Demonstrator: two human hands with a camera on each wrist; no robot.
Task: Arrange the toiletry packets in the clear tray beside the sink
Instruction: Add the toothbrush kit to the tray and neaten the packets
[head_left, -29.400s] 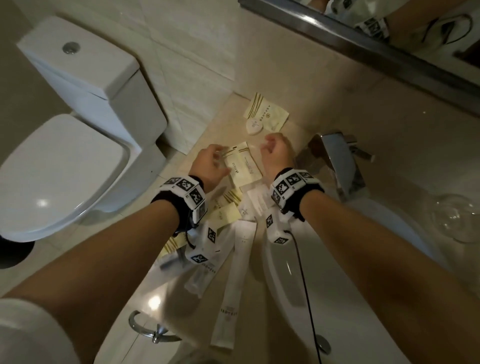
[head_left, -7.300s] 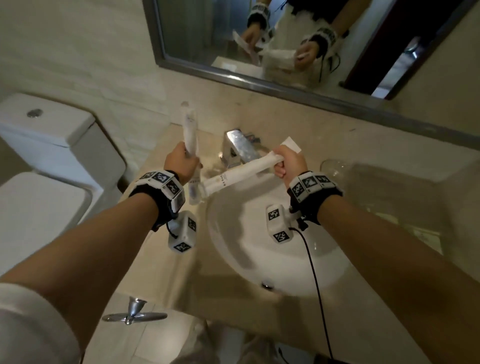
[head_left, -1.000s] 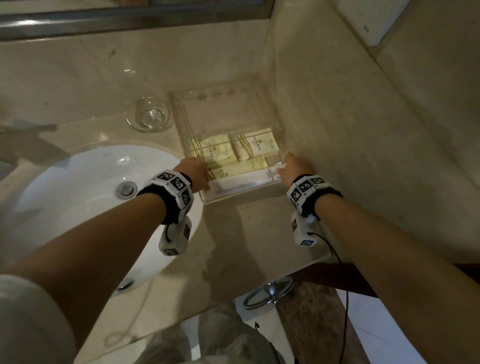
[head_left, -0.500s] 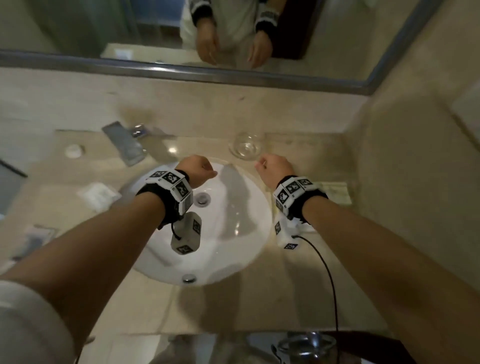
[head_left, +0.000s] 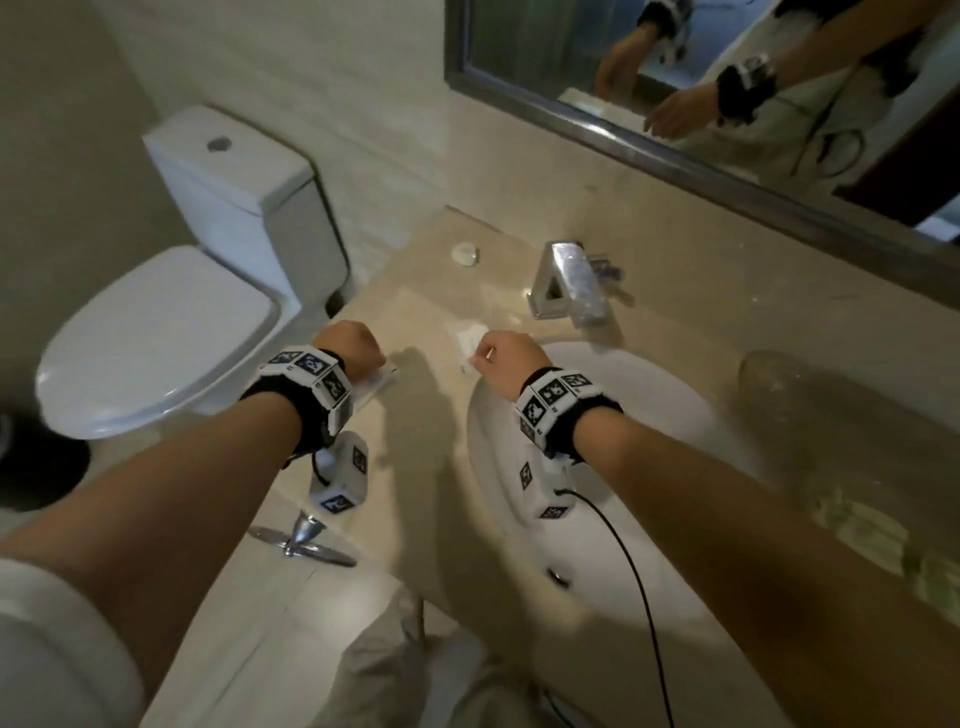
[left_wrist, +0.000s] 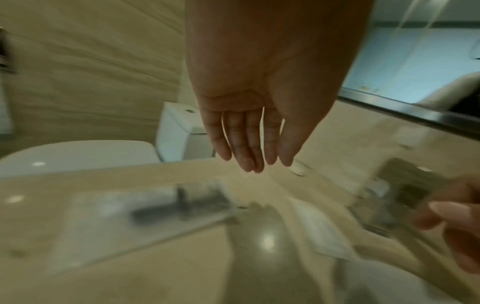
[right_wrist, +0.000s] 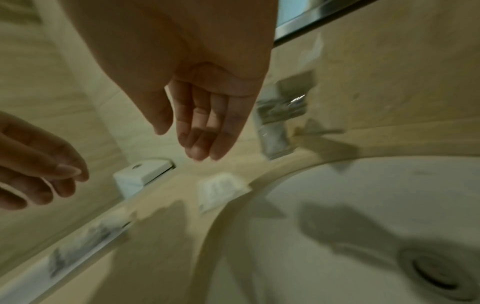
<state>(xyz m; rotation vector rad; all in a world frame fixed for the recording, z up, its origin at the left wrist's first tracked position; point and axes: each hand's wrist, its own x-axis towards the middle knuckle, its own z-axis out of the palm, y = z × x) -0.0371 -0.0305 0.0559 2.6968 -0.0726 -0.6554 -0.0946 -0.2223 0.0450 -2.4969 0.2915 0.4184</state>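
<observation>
My left hand (head_left: 353, 345) hovers over the counter left of the sink, fingers straight and empty, as the left wrist view shows (left_wrist: 259, 162). Beneath it lies a clear packet holding a dark item (left_wrist: 155, 209) (head_left: 376, 384). My right hand (head_left: 501, 356) hangs open and empty (right_wrist: 182, 144) above a small white packet (head_left: 470, 340) (right_wrist: 221, 189) at the basin's rim. The clear tray (head_left: 831, 457) sits blurred at the far right, with yellowish packets (head_left: 878, 540) inside.
A chrome faucet (head_left: 566, 286) stands behind the white basin (head_left: 649, 467). A small round white item (head_left: 465, 254) lies near the back wall. A glass (head_left: 769, 374) stands right of the basin. A toilet (head_left: 156, 338) sits beyond the counter's left edge.
Both hands left the tray a second ago, crossed over the basin, and now hang above the counter left of the sink. The view has swung left with them.
</observation>
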